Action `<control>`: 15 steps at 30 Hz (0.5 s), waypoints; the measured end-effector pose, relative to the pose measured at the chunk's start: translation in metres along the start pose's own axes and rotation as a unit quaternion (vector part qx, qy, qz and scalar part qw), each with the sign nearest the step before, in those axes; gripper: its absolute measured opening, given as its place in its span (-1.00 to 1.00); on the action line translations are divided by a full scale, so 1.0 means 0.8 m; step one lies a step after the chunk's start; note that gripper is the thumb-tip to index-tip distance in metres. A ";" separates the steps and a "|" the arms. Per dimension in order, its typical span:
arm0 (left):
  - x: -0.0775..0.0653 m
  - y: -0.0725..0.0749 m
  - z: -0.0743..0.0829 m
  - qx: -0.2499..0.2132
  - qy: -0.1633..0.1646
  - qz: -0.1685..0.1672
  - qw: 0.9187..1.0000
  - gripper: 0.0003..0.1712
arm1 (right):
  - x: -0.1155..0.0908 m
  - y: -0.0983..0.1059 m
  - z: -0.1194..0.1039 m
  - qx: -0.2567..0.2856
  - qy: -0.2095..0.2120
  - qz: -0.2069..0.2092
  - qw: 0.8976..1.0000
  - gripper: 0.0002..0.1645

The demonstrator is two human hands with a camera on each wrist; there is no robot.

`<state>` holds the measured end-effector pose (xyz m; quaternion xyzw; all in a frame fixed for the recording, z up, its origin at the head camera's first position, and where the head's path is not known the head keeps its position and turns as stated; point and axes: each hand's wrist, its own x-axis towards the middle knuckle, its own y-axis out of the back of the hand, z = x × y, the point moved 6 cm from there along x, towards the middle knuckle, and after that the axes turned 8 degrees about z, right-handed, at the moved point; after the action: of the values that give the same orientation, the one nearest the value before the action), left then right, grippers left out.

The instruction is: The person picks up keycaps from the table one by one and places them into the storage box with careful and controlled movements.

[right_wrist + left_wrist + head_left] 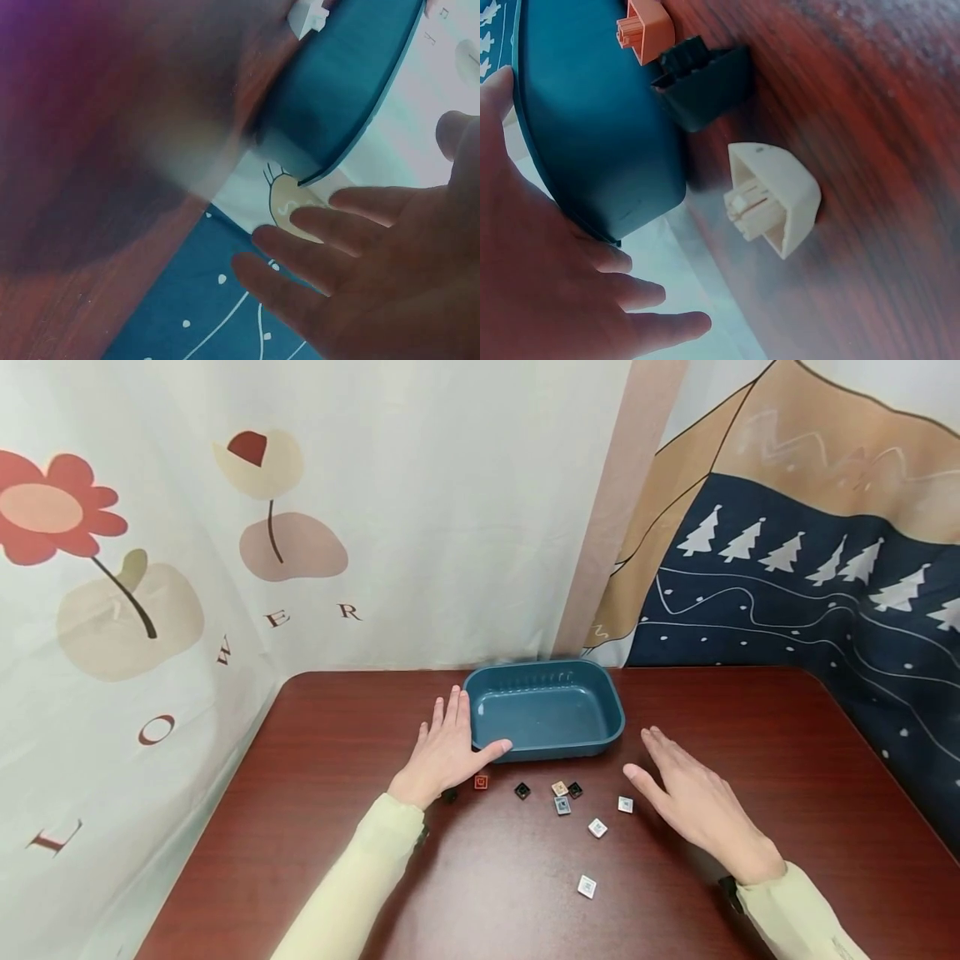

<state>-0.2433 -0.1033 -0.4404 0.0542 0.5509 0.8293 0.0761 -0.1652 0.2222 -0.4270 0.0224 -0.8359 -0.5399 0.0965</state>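
Observation:
A blue plastic basin (555, 752) stands near the table's far edge. My left hand (442, 752) is at its left end, fingers straight and thumb over the front rim. To the basin's right, my right hand (697, 797) is held apart from it with fingers extended and nothing in its grasp. Several small keycaps lie in front of the basin: an orange keycap (481, 782), a black keycap (522, 791), a beige keycap (559, 788), a grey keycap (562, 806) and white ones. The left wrist view shows the hollow underside and stem of a pale keycap (799, 195).
One white keycap (587, 887) lies closer to the front than the others. The dark red wooden table (337, 860) has rounded far corners. Behind it hangs a pale printed curtain (450, 527), with a navy tree-pattern cloth (787, 593) at the right.

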 end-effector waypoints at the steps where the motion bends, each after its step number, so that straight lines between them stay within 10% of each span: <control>1: 0.000 0.000 -0.001 0.000 0.000 0.001 1.000 0.39 | -0.002 0.000 -0.001 -0.003 0.005 0.003 1.000 0.00; 15: -0.001 0.001 0.001 0.005 0.003 0.008 1.000 0.40 | -0.020 -0.019 -0.026 -0.015 0.115 -0.008 0.993 -0.37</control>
<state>-0.2426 -0.1033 -0.4392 0.0567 0.5551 0.8271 0.0680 -0.1467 0.1993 -0.4344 0.0892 -0.8106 -0.5473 0.1883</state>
